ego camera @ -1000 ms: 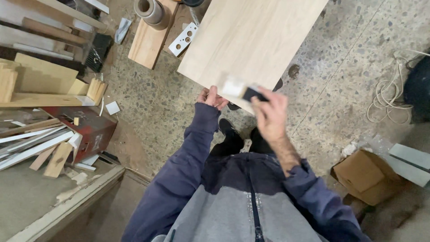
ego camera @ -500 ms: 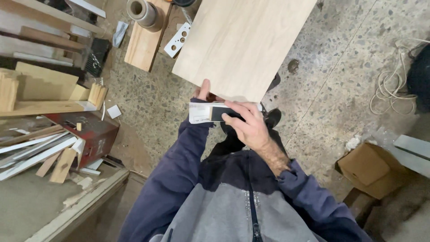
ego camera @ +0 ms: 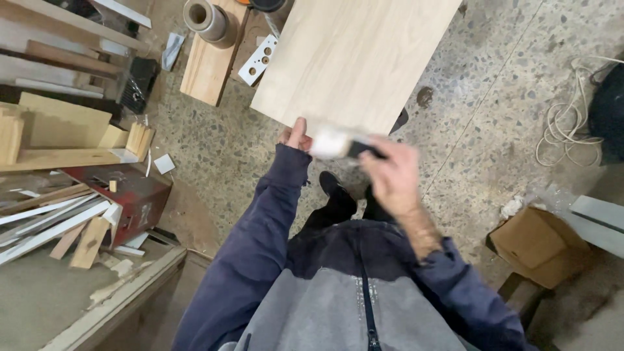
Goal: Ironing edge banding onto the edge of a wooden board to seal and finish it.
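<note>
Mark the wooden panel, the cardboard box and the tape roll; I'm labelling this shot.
wooden panel [ego camera: 354, 55], head view, middle of its face.
cardboard box [ego camera: 536, 244], head view, top flap.
tape roll [ego camera: 207, 19], head view, upper rim.

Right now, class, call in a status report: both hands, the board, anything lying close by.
Left hand grips the near edge of the wooden board. Right hand holds a blurred white-and-black tool at that edge. Cardboard box on floor, apart.
</note>
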